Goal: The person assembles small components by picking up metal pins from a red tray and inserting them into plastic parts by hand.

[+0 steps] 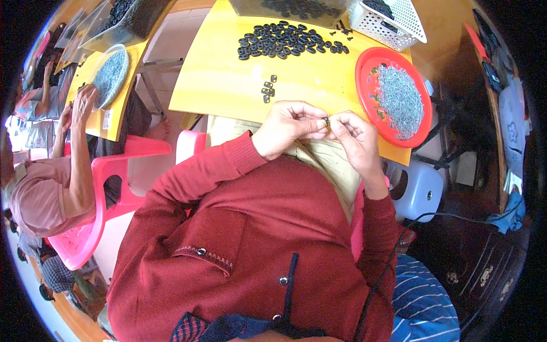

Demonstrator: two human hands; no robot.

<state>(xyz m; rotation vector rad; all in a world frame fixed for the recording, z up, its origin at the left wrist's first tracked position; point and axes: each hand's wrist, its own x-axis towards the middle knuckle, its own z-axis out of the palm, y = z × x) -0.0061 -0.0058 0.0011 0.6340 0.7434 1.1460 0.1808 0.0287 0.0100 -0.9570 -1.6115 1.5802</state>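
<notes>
Pinching a small dark piece [326,122] between thumb and fingers, a worker's left hand [289,126] works near the close edge of a yellow tabletop [219,74], above beige cloth [337,178] across the lap. The right hand [356,139] meets it from the other side, thumb and forefinger drawn together; whether that grip also holds the piece cannot be told. Beyond the left hand sit a few small black parts [268,91], with a broad stretch of yellow surface running from them to the left edge. Farther back spread black oval pieces [279,43], near a clear bin [250,8] and a white perforated basket [399,37] at the far side. Just beside the right hand, a red tray [360,80] of slender silvery pieces [401,102] juts past the right edge, narrowing the room there.
</notes>
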